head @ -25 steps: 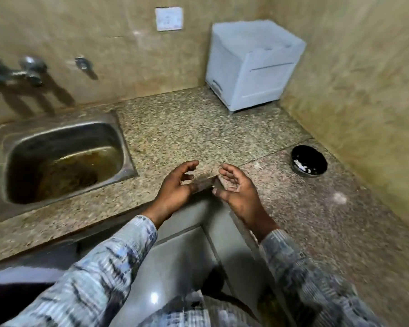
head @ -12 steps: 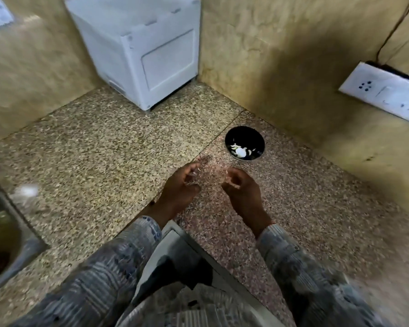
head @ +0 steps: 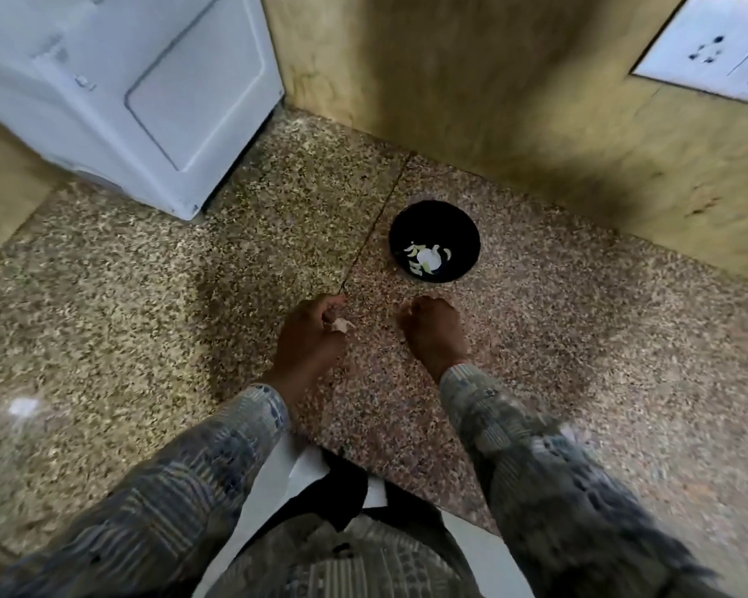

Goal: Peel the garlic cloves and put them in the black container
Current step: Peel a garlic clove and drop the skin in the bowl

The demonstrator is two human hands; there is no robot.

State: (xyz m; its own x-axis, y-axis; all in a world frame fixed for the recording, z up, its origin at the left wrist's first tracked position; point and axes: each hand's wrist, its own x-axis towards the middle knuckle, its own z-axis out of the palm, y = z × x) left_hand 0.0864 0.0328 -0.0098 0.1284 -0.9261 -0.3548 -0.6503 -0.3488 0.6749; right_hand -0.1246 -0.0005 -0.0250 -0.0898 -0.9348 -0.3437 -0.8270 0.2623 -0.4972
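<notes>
The small, pale, papery garlic clove (head: 340, 325) sits at centre frame, pinched at the fingertips of the left hand (head: 309, 336). The clove projects to the right of the curled fingers, toward the right hand (head: 432, 328). The right hand lies just beside it, apart and not touching. Its fingers are curled under, and it cannot be told whether they hold anything.

Change: one second ago the view faces a steel sink, both hands are spread at the counter edge, and the container lies far to the right. The view now faces the corner. The hands are over the counter with fingers drawn in, and the clove shows in the left grip. Judgement: a clove is in hand, and peeling or transfer is the step in progress.

The round black container (head: 454, 228) stands directly above the hands in the frame, near the fingertips and not touching them. Several pale pieces (head: 426, 258) already lie at its bottom.

All items rest on or over the speckled granite countertop (head: 147, 295). A white box-shaped unit (head: 126, 88) occupies the upper left. A white wall socket plate (head: 709, 49) occupies the upper right.
</notes>
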